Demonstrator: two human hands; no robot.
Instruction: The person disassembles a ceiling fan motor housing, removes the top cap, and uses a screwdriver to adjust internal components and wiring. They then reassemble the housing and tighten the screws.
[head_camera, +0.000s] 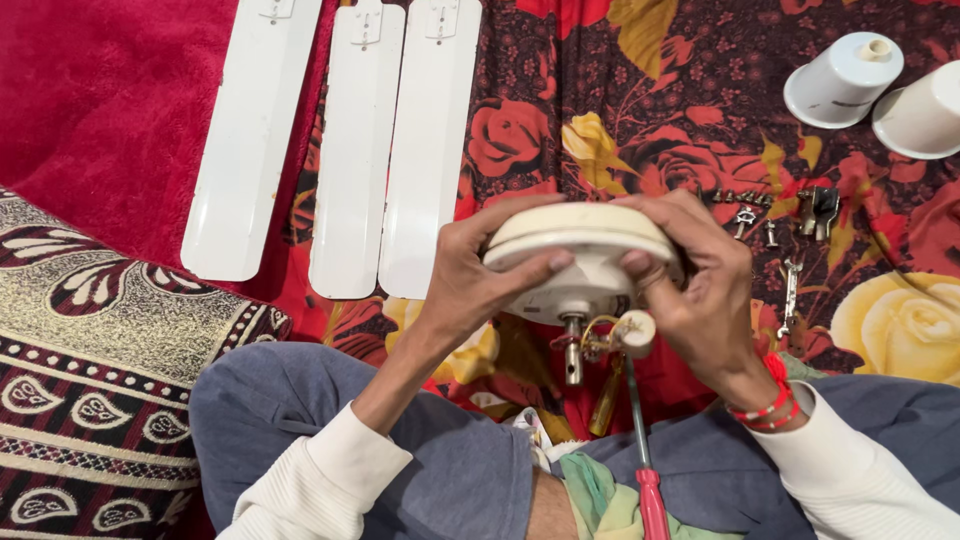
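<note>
You hold the cream, round fan motor housing up over your lap with both hands, tipped so its flat top faces away from you and its short shaft points down toward your knees. Your left hand is closed on the housing's left rim, thumb pressed on the near face and fingers curled round the far side. Your right hand is closed on the right rim in the same way, thumb on the near face beside the hub. A small white cylinder hangs on thin wires just below the hub, touching your right palm.

A screwdriver with a red handle lies between your knees, its shank running up toward the shaft. 3 white fan blades lie side by side on the floral cloth to the upper left, well apart from the housing. 2 white cup-shaped covers sit at the upper right, touching each other. A scatter of small screws and metal clips lies on the cloth just beyond your right hand. Red thread bands circle your right wrist.
</note>
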